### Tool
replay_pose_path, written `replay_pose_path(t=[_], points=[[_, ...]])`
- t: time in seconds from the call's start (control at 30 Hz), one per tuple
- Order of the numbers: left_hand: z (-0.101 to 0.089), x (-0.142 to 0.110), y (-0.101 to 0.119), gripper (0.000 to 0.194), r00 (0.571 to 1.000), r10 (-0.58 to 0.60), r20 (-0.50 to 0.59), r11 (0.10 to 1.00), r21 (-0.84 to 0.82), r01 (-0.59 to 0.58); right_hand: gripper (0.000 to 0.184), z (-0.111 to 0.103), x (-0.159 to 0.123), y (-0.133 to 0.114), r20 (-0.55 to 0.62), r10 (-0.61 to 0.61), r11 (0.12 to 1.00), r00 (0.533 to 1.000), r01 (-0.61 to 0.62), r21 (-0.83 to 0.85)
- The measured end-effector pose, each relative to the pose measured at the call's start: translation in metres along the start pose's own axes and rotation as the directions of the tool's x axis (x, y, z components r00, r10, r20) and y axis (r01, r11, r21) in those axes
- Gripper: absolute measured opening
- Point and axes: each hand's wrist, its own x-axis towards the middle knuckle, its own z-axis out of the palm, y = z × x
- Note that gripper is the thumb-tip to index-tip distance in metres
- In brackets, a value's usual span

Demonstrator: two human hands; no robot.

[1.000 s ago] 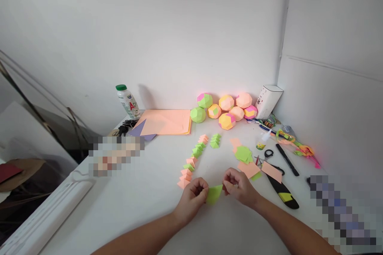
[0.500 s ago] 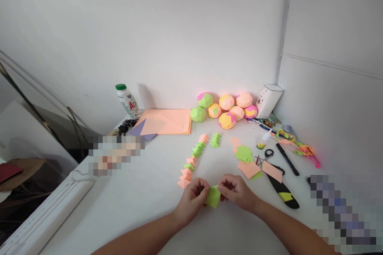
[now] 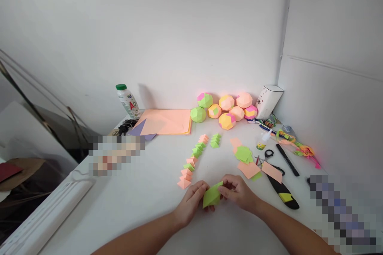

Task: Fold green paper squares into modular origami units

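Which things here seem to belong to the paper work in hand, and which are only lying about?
Probably in use:
green paper, pinched in the right hand, left hand touching it
row of folded pieces
loose green sheets

Probably just lying about:
bottle with green cap
white box
purple paper

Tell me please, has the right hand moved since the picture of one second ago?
Yes: the right hand has moved slightly left and downward in the view, away from the green paper pile.

The lime-green paper piece (image 3: 212,195) is small, thin and four-sided in outline. It is tilted between the left hand (image 3: 191,199) and the right hand (image 3: 238,192), its right edge pinched by the latter.
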Motion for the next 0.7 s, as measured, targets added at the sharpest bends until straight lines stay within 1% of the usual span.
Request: replay_pose_path(t=[0.1, 0.17, 0.23, 0.4, 0.53, 0.6, 0.7], points=[[0.0007, -0.0004, 0.001, 0.03, 0.999, -0.012, 0.051, 0.999, -0.036, 0.014, 0.023, 0.0002, 0.0004, 0.0, 0.004, -0.026, 1.0, 1.0, 0.026, 0.003], [0.0016, -0.001, 0.0016, 0.028, 0.994, 0.004, 0.105, 0.997, -0.073, 0.004, 0.022, 0.001, 0.0006, 0.0003, -0.001, -0.036, 0.999, 0.999, 0.036, 0.005], [0.002, -0.0016, 0.0027, 0.028, 0.991, 0.032, 0.132, 0.997, -0.075, -0.022, 0.021, 0.0017, 0.0007, 0.0004, -0.004, -0.048, 0.999, 0.999, 0.048, 0.011], [0.0013, -0.0016, 0.0054, 0.032, 0.993, 0.054, 0.109, 0.998, 0.01, -0.055, 0.018, 0.0014, 0.0005, -0.0006, 0.006, -0.067, 0.998, 0.998, 0.067, 0.014], [0.0025, 0.0001, 0.0016, 0.031, 0.991, 0.066, 0.117, 0.997, -0.034, -0.062, 0.017, 0.0006, 0.0009, 0.0011, -0.018, -0.032, 0.999, 0.999, 0.032, -0.004], [0.003, 0.0008, -0.0016, 0.031, 0.992, 0.074, 0.104, 0.996, -0.064, -0.068, 0.018, 0.0005, 0.0014, 0.0039, -0.018, -0.01, 1.0, 1.0, 0.009, -0.016], [0.0029, 0.0017, -0.0045, 0.028, 0.99, 0.123, 0.074, 0.992, -0.041, -0.12, 0.021, 0.0003, 0.002, 0.0087, -0.009, 0.017, 1.0, 1.0, -0.017, -0.008]])
